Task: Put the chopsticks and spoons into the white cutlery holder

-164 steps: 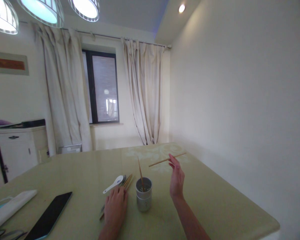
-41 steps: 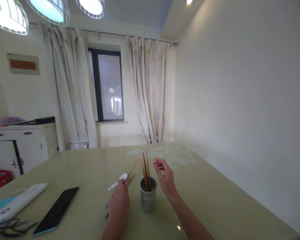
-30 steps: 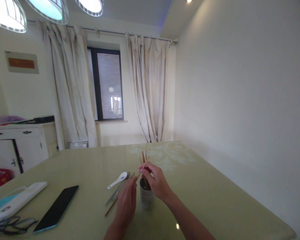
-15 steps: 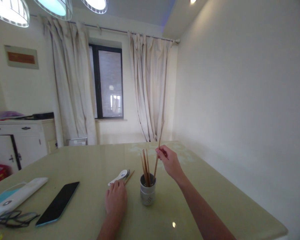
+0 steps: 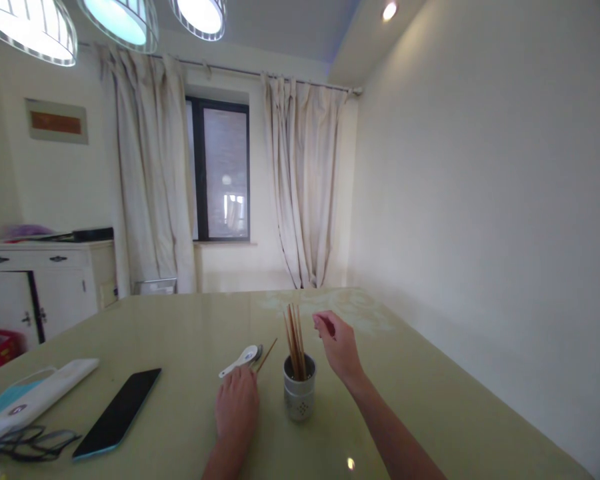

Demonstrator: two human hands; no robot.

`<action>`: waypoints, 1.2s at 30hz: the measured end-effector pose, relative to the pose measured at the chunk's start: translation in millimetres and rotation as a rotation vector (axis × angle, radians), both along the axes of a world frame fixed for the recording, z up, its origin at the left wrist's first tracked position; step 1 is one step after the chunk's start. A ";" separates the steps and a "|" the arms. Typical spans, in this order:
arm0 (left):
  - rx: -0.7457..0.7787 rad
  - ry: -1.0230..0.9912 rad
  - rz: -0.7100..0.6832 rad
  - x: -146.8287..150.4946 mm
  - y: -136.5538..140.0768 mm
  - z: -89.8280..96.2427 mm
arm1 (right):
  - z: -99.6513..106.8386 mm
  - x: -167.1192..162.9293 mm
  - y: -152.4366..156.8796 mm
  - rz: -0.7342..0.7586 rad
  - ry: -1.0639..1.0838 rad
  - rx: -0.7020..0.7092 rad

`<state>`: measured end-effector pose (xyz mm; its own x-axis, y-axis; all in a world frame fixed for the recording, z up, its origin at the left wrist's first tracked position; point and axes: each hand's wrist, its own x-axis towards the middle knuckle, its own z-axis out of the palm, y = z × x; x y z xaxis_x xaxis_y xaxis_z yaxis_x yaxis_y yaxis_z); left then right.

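A grey perforated utensil holder [image 5: 300,402] stands upright on the table, with several wooden chopsticks [image 5: 293,337] leaning in it. My right hand [image 5: 337,343] is raised just right of the chopstick tops, its fingers curled and no utensil visible in them. To the left of the holder, my left hand [image 5: 237,403] rests low at the tabletop with bent fingers. A single chopstick [image 5: 267,357] pokes out from under its fingertips. Just beyond those fingers lie a white spoon [image 5: 240,361] with a blue mark and a metal spoon [image 5: 259,352], partly hidden.
On the left of the greenish table [image 5: 190,327] are a phone [image 5: 119,413], black-framed glasses [image 5: 33,443], a long white case [image 5: 45,393] and a blue mask [image 5: 5,407]. A wall [image 5: 480,200] runs along the table's right side.
The chopstick in my right hand has gone into the holder, and the fingers have let it go. The chopstick at my left hand points slightly more upward. The view has shifted a little.
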<state>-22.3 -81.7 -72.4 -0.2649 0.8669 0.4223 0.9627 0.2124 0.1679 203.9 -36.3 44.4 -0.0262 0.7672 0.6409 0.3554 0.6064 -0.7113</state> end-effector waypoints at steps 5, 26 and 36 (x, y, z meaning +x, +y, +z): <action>0.223 -0.273 -0.133 6.9 8.6 0.6 | 0.6 -22.8 -27.3 0.106 -0.178 0.040; 0.021 0.002 0.110 -30.0 7.0 -11.2 | 52.7 11.6 -12.2 0.068 0.073 0.085; -0.127 -0.058 0.095 -38.7 6.0 -1.3 | -2.2 -6.1 -0.1 0.061 -0.102 -0.067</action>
